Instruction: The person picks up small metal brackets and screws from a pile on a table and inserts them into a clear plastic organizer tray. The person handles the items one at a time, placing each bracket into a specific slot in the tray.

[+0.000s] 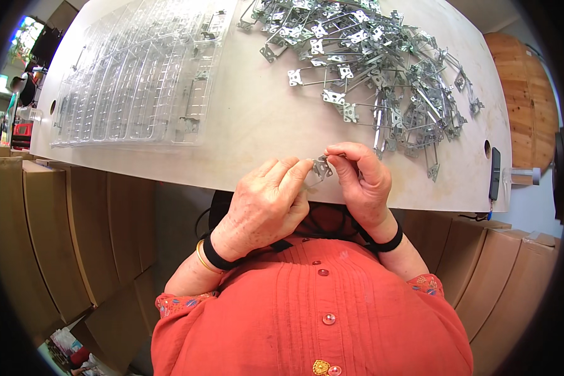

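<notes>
Wearing a red shirt [282, 301], nearest the camera, with small round buttons down the front. Flanked at near left by brown cardboard boxes [88, 232], below a white table [250, 125]. Facing clear plastic trays [138, 81] at far left on the table, divided into long compartments, with a few metal pieces showing toward their right side. Circled at the left wrist by a gold bangle [202, 258] and a black band [215, 254]. Pinching with the left hand [266, 203], fingertips clamped on the left side of a small metal bracket [321, 167], over the table's near edge. Pinching its right side with the right hand [365, 185], thumb and forefinger drawn together on it. Facing, at far right, a tangled pile of metal brackets [377, 78]. Flanked at near right by more boxes [482, 269].
</notes>
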`<action>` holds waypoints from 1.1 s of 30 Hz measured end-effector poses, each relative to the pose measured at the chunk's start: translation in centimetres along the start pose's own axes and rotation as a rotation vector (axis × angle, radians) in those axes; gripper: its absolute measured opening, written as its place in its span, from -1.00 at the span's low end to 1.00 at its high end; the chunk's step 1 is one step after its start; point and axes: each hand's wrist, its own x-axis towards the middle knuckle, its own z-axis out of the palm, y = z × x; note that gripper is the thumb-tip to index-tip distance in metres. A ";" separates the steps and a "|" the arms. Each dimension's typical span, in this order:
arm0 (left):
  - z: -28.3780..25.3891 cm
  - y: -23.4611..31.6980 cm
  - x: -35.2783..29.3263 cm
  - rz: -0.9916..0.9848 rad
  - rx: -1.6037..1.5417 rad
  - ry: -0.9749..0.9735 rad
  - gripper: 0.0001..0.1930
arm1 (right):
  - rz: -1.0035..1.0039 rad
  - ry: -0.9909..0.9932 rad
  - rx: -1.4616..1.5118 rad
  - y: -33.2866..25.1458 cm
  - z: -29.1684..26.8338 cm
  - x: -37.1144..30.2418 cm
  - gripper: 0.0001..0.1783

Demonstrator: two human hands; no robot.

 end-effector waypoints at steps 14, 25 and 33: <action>-0.1 0.2 0.1 -0.018 0.002 -0.021 -0.46 | -0.007 0.016 0.022 0.6 0.1 -0.3 -0.81; 0.2 0.2 0.1 -0.018 -0.007 -0.010 -0.48 | -0.047 0.018 0.040 0.4 -0.1 -0.1 -0.81; 0.7 0.2 -0.5 -0.053 0.026 -0.007 -0.42 | 0.109 -0.012 0.150 0.6 -0.4 -0.8 -0.88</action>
